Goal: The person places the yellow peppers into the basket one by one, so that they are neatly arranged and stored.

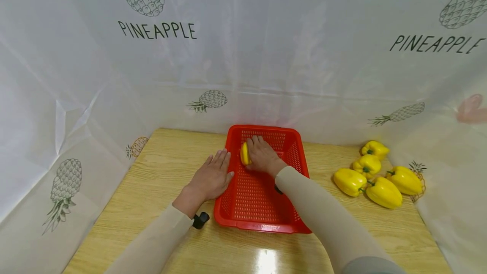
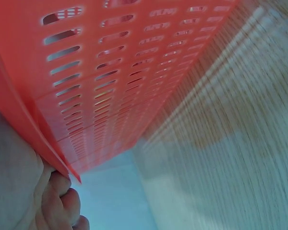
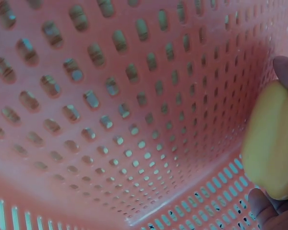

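Directly ahead at twelve o'clock, my right hand (image 1: pixel 261 154) curls around a yellow pepper (image 1: pixel 244 153), holding it low inside the red basket (image 1: pixel 243 219). My left hand (image 1: pixel 211 177) lies flat, fingers straight, touching the basket's nine o'clock wall, seemingly steadying it. Five more peppers (image 1: pixel 383 191) wait at two o'clock on the wooden table (image 1: pixel 152 172).

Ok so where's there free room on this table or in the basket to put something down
Most of the basket floor nearer the person is bare; the right hand holds a pepper at its far left. The table left of the left hand is bare, as is the front edge. The right side is crowded with five peppers.
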`<state>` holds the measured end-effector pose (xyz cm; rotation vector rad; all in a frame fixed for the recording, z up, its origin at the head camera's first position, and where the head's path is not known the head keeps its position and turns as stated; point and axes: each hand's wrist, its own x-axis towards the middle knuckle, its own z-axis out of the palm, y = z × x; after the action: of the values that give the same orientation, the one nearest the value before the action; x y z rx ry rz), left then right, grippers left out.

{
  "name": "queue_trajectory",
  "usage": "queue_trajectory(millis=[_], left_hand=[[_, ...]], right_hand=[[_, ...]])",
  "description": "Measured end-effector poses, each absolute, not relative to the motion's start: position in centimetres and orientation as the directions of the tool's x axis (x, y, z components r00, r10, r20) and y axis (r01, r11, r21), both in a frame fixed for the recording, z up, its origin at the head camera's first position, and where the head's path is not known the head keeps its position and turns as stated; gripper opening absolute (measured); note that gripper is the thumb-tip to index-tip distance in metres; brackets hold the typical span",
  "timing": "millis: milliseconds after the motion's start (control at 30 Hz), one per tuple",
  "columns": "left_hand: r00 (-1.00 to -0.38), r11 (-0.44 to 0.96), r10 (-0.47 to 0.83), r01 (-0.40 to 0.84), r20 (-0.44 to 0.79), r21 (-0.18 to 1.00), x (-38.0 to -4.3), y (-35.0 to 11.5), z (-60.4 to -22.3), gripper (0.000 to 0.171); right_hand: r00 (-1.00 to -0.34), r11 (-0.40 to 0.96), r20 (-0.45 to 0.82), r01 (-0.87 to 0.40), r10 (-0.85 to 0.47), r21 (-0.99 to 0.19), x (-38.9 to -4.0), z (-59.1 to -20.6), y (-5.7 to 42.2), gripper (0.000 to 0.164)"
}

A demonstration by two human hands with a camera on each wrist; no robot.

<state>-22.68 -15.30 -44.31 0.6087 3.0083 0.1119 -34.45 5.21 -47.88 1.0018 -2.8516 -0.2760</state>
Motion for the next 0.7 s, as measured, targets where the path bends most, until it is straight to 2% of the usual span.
queue_trajectory(millis=[400, 700], left_hand=[[-0.926, 0.924, 0.376, 0.370, -0.048, 0.095, -22.64, -15.27, -44.37, 0.070], [-0.925, 0.925, 0.376, 0.371, -0.048, 0.086, -22.71, -15.28, -44.52, 0.070]], right_hand=[[-0.780, 0.773, 0.065, -0.599, -0.622, 0.210, -35.01, -48.54, 5.02, 0.078], [-0.782, 0.784, 0.094, -0.597, -0.616, 0.172, -35.30, -48.90, 5.10, 0.079]])
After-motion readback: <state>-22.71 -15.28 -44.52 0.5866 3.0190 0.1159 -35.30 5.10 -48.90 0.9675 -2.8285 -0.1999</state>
